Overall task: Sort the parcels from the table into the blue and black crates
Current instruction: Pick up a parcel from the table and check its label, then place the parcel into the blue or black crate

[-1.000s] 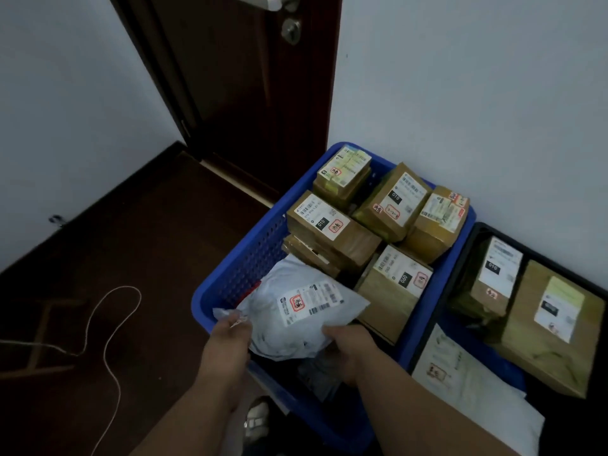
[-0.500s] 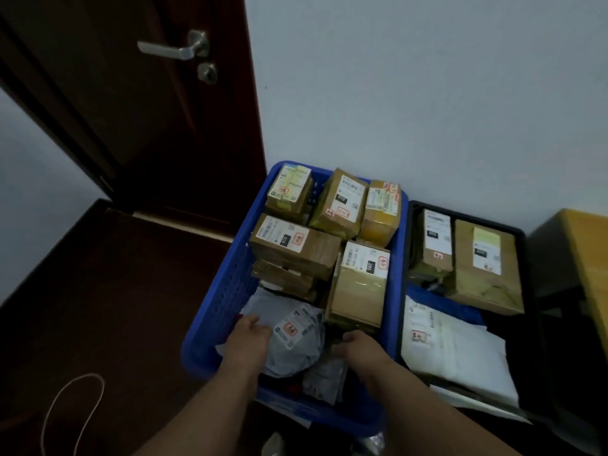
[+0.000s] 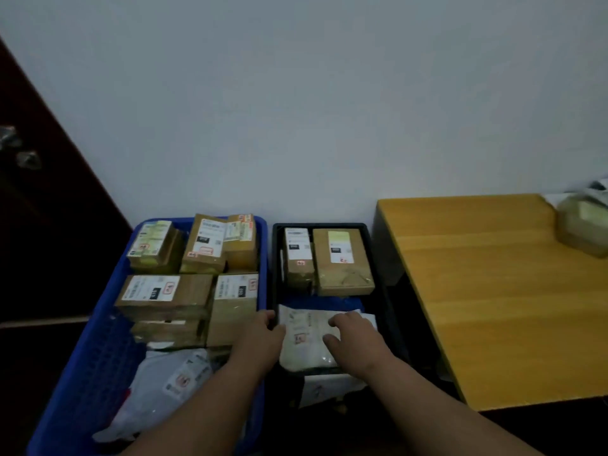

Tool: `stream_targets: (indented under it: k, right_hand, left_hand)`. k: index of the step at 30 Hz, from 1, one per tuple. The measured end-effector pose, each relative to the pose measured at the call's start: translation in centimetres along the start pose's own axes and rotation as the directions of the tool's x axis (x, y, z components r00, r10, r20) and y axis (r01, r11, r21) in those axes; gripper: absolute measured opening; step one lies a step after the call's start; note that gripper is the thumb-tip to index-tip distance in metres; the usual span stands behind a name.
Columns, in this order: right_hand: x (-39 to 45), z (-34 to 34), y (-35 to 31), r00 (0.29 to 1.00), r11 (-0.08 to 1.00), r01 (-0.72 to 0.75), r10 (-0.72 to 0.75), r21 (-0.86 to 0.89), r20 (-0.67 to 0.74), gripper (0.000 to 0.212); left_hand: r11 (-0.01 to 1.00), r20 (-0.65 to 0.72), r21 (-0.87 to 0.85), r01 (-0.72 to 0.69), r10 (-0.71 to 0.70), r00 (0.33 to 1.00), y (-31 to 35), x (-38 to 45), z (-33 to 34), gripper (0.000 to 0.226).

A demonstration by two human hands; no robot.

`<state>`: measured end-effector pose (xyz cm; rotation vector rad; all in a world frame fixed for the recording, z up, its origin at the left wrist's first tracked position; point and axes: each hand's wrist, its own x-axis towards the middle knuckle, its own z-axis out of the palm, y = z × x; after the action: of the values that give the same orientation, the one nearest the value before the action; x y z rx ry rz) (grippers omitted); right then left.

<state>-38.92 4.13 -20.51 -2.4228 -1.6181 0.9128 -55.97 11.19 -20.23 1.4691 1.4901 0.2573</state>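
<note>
Head cam looked down at two crates by the wall. Left of the black crate sat the blue crate, touching it, packed with brown boxes plus a grey mailer bag at its near end. Left hand reached over to the black crate's left rim, fingers loosely curled, couldn't tell if it gripped anything. Right hand rested inside on a white mailer, fingers spread and relaxed. Right of the black crate stood the wooden counter, one parcel at its far right.
</note>
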Motion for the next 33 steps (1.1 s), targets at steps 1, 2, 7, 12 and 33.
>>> stream_targets:
  k: [1,2,7,12,33]
  right_hand:
    - [-0.7,-1.2,2.2,1.000,1.000,0.001,-0.001,-0.026,-0.013,0.048]
    - [-1.3,-2.2,4.5,0.999,0.999,-0.003,0.002,-0.049,-0.032,0.047]
    - [-5.4,-6.6,16.0,0.991,0.990,-0.092,0.080,-0.107,-0.111,0.045]
    - [-7.9,-11.3,26.2,0.985,0.987,-0.158,0.155,-0.029,-0.076,0.047]
    - [-1.3,-25.0,52.7,0.836,0.863,-0.502,0.500,0.050,-0.228,0.046]
  left_hand:
    - [0.999,0.013,0.035,-0.022,0.021,1.000,1.4,-0.5,1.9,0.044]
    - [0.996,0.024,0.076,-0.045,0.044,0.999,2.6,-0.8,4.0,0.045]
    - [0.946,0.152,0.282,-0.162,0.122,0.981,8.6,-2.8,14.4,0.048]
    - [0.851,0.238,0.429,-0.302,0.216,0.947,14.5,-4.0,22.5,0.048]
    - [0.546,0.454,0.644,-0.536,0.291,0.842,34.1,6.0,46.4,0.048]
